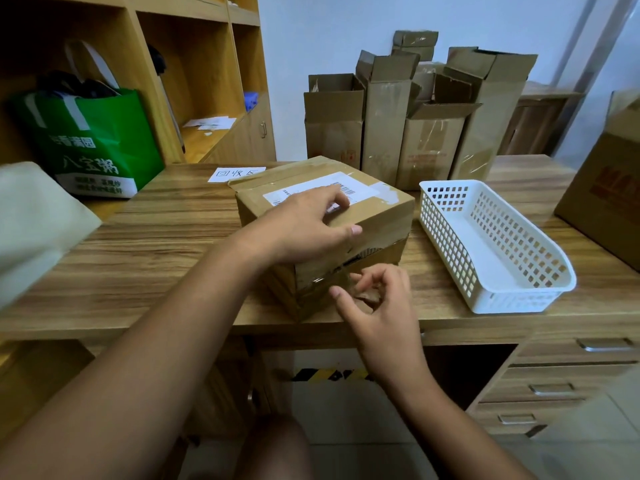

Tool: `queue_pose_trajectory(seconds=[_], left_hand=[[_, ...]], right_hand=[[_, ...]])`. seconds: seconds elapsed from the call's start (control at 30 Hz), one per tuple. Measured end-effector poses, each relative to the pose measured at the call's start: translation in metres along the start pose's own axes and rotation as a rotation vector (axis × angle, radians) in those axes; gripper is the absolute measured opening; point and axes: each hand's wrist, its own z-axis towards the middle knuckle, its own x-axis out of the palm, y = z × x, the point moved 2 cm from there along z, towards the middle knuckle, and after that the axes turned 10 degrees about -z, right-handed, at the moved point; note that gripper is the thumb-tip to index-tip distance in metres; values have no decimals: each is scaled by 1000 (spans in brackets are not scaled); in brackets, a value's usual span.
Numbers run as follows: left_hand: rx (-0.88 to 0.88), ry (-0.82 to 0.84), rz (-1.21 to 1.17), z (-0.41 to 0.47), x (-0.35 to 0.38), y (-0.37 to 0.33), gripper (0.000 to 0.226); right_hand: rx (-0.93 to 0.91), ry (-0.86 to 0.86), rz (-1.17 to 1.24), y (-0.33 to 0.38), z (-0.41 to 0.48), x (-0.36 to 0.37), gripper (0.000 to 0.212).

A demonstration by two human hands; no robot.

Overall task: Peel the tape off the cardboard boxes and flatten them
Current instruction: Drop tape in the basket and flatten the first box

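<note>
A closed cardboard box (pixel 381 216) with a white shipping label (pixel 311 188) sits on the wooden desk (pixel 156 244), near its front edge. Glossy tape (pixel 367 252) runs across the box's near face. My left hand (pixel 304 226) rests flat on the box top, fingers over the label and thumb at the front edge. My right hand (pixel 374 299) is at the lower near face, fingers curled against the tape with the thumb sticking out left. Whether it pinches the tape is not visible.
A white perforated plastic basket (pixel 540 292) lies right of the box. Several opened cardboard boxes (pixel 415 133) stand against the back wall, and a larger box (pixel 602 199) is at far right. A green bag (pixel 93 147) stands by the shelf unit at left. Drawers (pixel 571 372) sit below right.
</note>
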Motion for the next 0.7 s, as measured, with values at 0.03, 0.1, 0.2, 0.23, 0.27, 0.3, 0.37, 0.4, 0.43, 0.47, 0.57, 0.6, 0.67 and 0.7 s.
queue_pose_trajectory(seconds=[0.03,0.1,0.2,0.23,0.27,0.3,0.37,0.4,0.43,0.47,0.57,0.6,0.67,0.7], left_hand=[[10,37,-6,-1,-5,1,48],[15,121,19,-3,-14,6,55],[4,236,68,-6,-19,13,65],[7,248,75,-7,-17,14,66],[18,239,81,-7,-14,16,66],[33,213,92,-7,-11,16,64],[58,142,133,-7,-5,17,61],[61,109,152,-7,-1,16,60],[59,82,161,-7,1,16,59],[55,62,163,-7,3,15,59],[49,28,182,-8,7,11,59],[42,20,189,-8,8,9,59],[26,-8,201,-7,11,6,59],[19,-30,206,-7,13,3,58]], right_hand=[[18,-15,27,-1,4,-2,27],[68,-31,102,-5,12,-4,28],[117,-36,151,-11,20,-10,25],[127,-29,171,-11,20,-11,22],[136,-17,203,-10,21,-10,19],[139,-4,236,-9,21,-10,19],[126,15,257,-8,20,-8,21],[114,20,249,-7,19,-7,21],[103,17,238,-6,17,-7,22],[98,7,233,-6,14,-7,23],[97,-27,239,-1,3,-5,24],[93,-25,230,1,-2,-4,25],[71,14,194,6,-15,2,28],[61,47,182,8,-22,5,31]])
